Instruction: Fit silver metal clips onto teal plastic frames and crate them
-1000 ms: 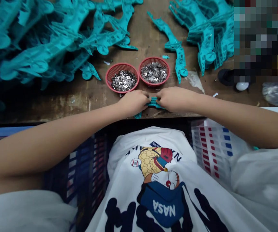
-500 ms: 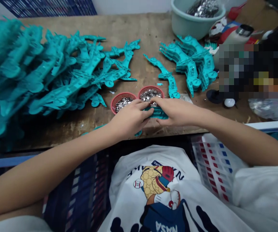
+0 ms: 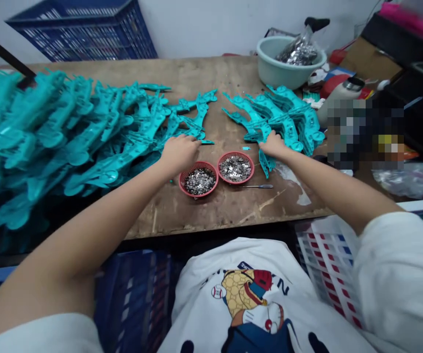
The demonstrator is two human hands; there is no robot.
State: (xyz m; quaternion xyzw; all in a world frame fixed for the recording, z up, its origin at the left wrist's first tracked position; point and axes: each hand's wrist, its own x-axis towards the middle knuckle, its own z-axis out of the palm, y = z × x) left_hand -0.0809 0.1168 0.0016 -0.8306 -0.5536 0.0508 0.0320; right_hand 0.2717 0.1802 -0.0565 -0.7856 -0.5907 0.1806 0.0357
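Note:
Over the right-hand group of teal plastic parts (image 3: 288, 117), my right hand (image 3: 274, 146) is closed on the end of a teal part (image 3: 266, 163). My left hand (image 3: 181, 153) is at the right edge of the large teal pile (image 3: 119, 132), its fingers bent over a teal part; the fingertips are partly hidden. Between and below my hands sit two red baskets, the left one (image 3: 198, 194) and the right one (image 3: 235, 181), both filled with small shiny metal pieces. A thin tool with a grey handle (image 3: 265, 186) lies beside the right basket.
A pale green basin (image 3: 283, 73) holding a bag of metal pieces stands at the back right. A bottle (image 3: 339, 95) and clutter are to the right. Behind the wooden table (image 3: 211, 215) is a blue crate (image 3: 86, 34). Crates also stand below the front edge.
My hands have separated from above the baskets, the left moving to the large pile and the right to the smaller group. The teal piece between them is gone from there, and the tool is uncovered.

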